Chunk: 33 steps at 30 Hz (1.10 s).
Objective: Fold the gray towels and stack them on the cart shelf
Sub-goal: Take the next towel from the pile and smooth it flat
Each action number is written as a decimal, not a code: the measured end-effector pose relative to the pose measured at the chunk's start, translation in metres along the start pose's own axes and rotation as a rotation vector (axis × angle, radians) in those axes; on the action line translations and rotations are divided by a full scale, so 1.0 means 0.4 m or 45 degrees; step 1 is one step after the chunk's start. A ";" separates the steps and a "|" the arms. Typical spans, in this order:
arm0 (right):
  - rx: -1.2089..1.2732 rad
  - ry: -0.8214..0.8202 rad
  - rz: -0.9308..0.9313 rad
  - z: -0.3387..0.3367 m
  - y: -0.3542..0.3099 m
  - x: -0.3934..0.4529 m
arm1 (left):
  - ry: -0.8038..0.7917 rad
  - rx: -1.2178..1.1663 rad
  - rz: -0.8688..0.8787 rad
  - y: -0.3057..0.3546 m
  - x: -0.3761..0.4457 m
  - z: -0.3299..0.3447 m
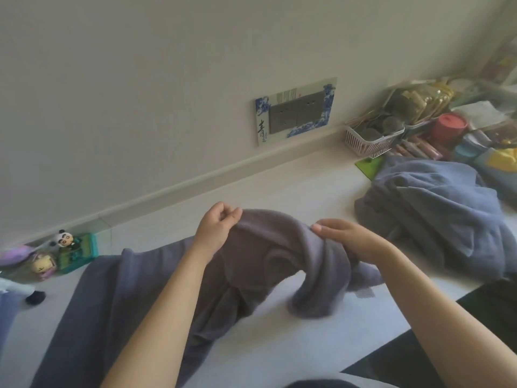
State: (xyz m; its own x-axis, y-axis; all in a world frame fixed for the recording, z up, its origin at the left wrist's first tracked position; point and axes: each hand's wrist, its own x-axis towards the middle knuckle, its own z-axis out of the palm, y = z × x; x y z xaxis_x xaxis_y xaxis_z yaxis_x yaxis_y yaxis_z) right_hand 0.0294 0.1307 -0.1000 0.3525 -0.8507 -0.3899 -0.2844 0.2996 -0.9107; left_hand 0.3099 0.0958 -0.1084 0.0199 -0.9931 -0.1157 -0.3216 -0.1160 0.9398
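Both hands, left hand (215,231) and right hand (349,239), grip a gray towel (268,264) lifted mid-length, trailing toward the near left; pink basket (369,141) holds dark round items.

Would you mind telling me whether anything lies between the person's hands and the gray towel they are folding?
Nothing visible does. The left hand and the right hand each already have a grip on the raised gray towel, pinching its upper edge above the white surface. The cart shelf is not in view, so that path cannot be judged.

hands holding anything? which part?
Both: left hand and right hand pinch the raised top edge of the gray towel, the rest trailing on the table.
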 end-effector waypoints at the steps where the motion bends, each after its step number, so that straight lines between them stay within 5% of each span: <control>1: -0.008 0.058 0.021 -0.005 -0.001 0.015 | 0.027 0.072 -0.037 -0.006 0.002 0.005; 6: -0.420 0.636 0.072 0.008 0.062 0.086 | 0.266 0.431 -0.134 -0.057 0.009 0.050; 10: -0.584 0.556 0.115 0.044 0.134 0.058 | 0.168 0.701 0.021 -0.101 -0.009 0.098; 14: -0.852 0.343 0.260 0.097 0.205 0.020 | -0.275 0.492 -0.025 -0.135 -0.040 0.153; 20: -1.196 0.499 0.328 0.145 0.251 -0.021 | -0.398 0.944 0.106 -0.187 -0.032 0.179; 30: -0.661 0.422 0.400 0.008 0.245 -0.066 | -0.400 1.093 0.243 -0.194 -0.015 0.183; 33: -0.061 0.547 0.434 -0.039 0.221 -0.084 | -0.462 0.813 0.123 -0.186 -0.003 0.179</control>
State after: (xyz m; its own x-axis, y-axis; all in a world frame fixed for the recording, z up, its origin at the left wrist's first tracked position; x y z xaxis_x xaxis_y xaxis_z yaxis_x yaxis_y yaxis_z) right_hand -0.0213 0.1790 -0.1653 -0.1594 -0.8119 -0.5616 -0.3625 0.5773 -0.7317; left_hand 0.2661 0.1069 -0.2014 -0.3152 -0.9169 -0.2449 -0.7963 0.1151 0.5939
